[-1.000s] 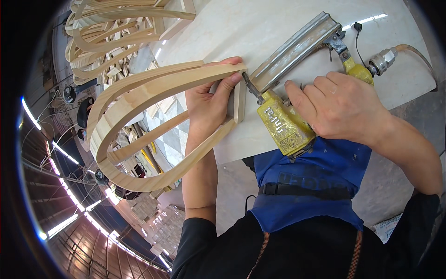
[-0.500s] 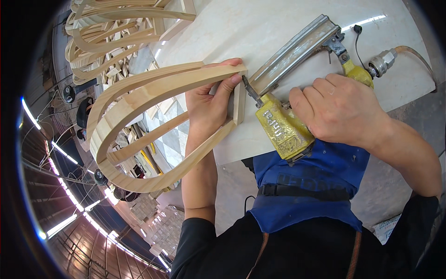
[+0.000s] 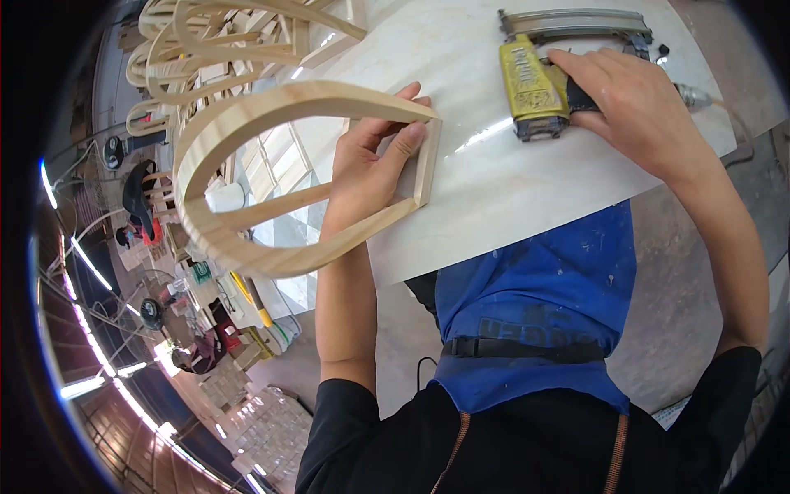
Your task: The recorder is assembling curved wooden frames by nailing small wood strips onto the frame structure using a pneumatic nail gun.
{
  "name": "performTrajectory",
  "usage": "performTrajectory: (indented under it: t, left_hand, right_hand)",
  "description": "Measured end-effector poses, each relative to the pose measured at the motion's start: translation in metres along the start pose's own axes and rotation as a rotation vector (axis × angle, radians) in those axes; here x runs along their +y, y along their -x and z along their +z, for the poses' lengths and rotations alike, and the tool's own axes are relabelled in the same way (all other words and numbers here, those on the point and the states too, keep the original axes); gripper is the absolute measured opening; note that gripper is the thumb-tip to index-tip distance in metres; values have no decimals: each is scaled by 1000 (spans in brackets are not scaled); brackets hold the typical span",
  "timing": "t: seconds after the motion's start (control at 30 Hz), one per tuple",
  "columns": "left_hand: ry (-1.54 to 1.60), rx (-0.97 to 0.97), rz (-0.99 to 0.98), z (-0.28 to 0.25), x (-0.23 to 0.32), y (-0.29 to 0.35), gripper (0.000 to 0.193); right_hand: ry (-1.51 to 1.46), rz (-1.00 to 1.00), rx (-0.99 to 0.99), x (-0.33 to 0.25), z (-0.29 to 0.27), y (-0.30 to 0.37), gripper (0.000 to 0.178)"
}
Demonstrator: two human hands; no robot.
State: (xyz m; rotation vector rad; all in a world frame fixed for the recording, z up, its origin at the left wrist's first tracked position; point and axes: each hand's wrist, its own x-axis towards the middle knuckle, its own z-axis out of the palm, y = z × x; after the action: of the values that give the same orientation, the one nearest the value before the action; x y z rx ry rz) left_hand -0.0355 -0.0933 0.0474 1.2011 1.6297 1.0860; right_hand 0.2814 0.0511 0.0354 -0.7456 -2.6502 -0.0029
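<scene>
My left hand [image 3: 370,160] grips a teardrop-shaped frame of pale bent wood [image 3: 239,253]. It holds the end where a straight crosspiece [image 3: 429,165] joins the curved rails, with the thumb on the inner side and the fingers partly hidden behind the wood. To the right, my right hand [image 3: 629,99] is closed round the dark grip of a yellow air nail gun [image 3: 531,82]. The gun's long metal magazine lies toward the far side, and the tool is over the white tabletop [image 3: 477,198], apart from the frame. Whether it rests on the top I cannot tell.
Several similar curved wooden frames [image 3: 230,53] stand at the far left of the table. An air hose with a metal coupling [image 3: 693,97] runs from the gun to the right. Beyond the table's left edge are a fan [image 3: 152,313], a yellow-handled tool [image 3: 251,298] and stacked wood pieces.
The nail gun has moved away from the frame's corner, up and to the right, and has turned. The frame, still in my left hand, has tilted and shifted slightly.
</scene>
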Motion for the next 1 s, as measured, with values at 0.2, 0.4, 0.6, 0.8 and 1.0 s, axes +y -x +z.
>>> performTrajectory:
  t: [0.2,0.4,0.6,0.8,1.0]
  left_hand:
    - [48,-11,37,-58,0,61,39]
    - [265,236,-71,-78,-21,181,37]
    - [-111,557,41,-100,-61,258,31]
    - [-757,682,164,-190,-105,247,39]
    - [-988,565,151,-243,-109,202,42]
  right_hand:
    - [-121,-22,49,-89,-49,-18,50]
    - [-648,221,71,-199,-34,-52,44]
    - [-785,308,72,-252,7,-74,30]
    - [-714,331,87,-292,21,-49,20]
    - [-881,493,136,-328,29,-37,23]
